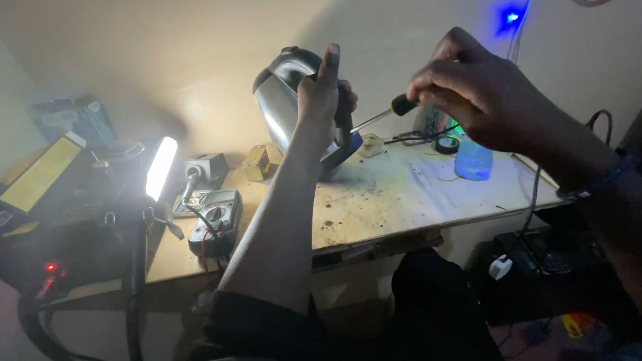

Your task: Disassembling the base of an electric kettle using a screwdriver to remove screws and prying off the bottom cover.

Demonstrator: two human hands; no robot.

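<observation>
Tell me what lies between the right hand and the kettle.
In the head view, the screwdriver held by the right hand spans that gap, its shaft reaching the kettle steadied by the left hand.

dim room, glaring lamp (160,167), soft blur

One kettle (287,102), one screwdriver (385,113), one multimeter (215,221), one lamp (160,167).

Hidden, cropped, or lost in shadow

Kettle (287,98) handle mostly covered by left hand (323,95); screwdriver (385,113) tip out of sight behind that hand. Right forearm cut off at frame's right edge. Boxes (72,121) at tabletop (384,198) far left corner blurred, dim. Floor clutter bottom right too dark to identify.
</observation>
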